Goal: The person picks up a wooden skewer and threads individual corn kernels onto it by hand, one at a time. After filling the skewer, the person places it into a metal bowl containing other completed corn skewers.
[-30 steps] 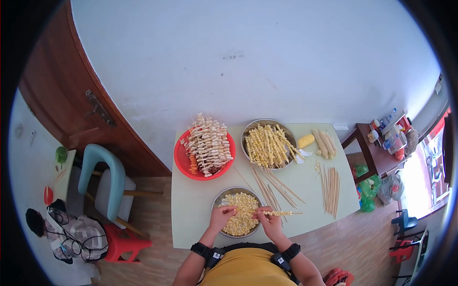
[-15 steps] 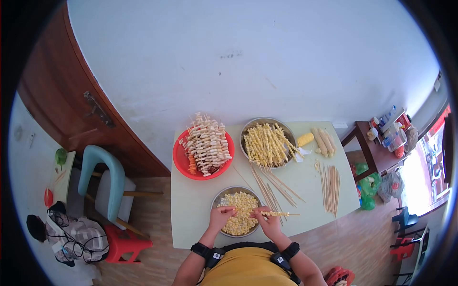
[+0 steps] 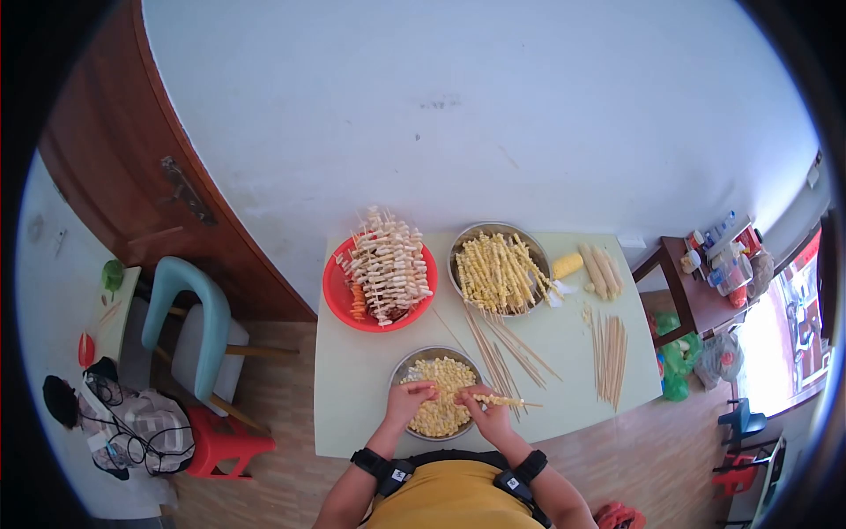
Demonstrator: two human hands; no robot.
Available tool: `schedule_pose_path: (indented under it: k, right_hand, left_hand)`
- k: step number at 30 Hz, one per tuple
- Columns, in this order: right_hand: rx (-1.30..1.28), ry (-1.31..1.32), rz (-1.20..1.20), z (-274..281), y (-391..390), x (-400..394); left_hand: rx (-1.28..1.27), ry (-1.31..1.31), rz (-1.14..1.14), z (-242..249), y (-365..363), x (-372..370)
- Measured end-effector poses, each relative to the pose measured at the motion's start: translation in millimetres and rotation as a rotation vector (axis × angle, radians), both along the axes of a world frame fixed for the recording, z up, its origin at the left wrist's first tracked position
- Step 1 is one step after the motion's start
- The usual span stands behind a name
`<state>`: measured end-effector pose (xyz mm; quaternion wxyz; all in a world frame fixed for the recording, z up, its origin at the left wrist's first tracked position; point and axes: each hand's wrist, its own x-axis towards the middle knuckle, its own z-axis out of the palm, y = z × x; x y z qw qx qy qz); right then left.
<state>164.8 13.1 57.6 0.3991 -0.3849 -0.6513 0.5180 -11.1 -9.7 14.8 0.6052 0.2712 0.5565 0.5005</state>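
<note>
A metal bowl of loose corn kernels sits at the table's near edge, below both hands. My right hand is closed on a thin wooden skewer threaded with corn kernels, its bare end pointing right. Over the left part of the bowl, my left hand has its fingertips pinched together. Whatever lies between them is too small to make out. Bare wooden skewers lie in a loose group just beyond the bowl, and more skewers lie farther right.
A red basin piled with skewered pieces stands at the back left. Beside it, another metal bowl holds finished corn skewers. A corn cob and stripped cobs lie at the back right. A blue chair stands left of the table.
My right hand and its corn skewer have shifted slightly left, and the skewer's free end has dipped. My left hand stays pinched over the bowl. The camera view has shifted a little.
</note>
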Motion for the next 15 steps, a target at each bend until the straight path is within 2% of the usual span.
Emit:
schedule_pose_path:
  k: [2,5,7,11,13,15]
  right_hand:
    - [-0.060,0.030,-0.006,-5.0,-1.3,-0.4]
    - [0.088,-0.060,0.041,-15.0,1.5,-1.5]
    - [-0.039,0.004,-0.011,-11.5,1.3,-5.3]
    - [-0.040,0.030,-0.103,4.6,-2.3,-7.4]
    - [-0.273,0.260,-0.215,20.0,-1.2,-3.6]
    - [-0.299,0.213,-0.219,12.8,2.6,3.5]
  left_hand:
    - [0.017,-0.013,-0.031,4.7,-0.6,1.8]
    - [0.043,-0.006,-0.075,13.7,2.7,5.7]
    - [0.050,0.015,-0.083,13.9,2.9,5.0]
    - [0.046,-0.012,0.119,1.5,1.5,-7.1]
    - [0.037,0.009,0.191,-0.9,-0.4,-12.1]
    - [0.033,0.010,0.211,-0.8,-2.7,-14.3]
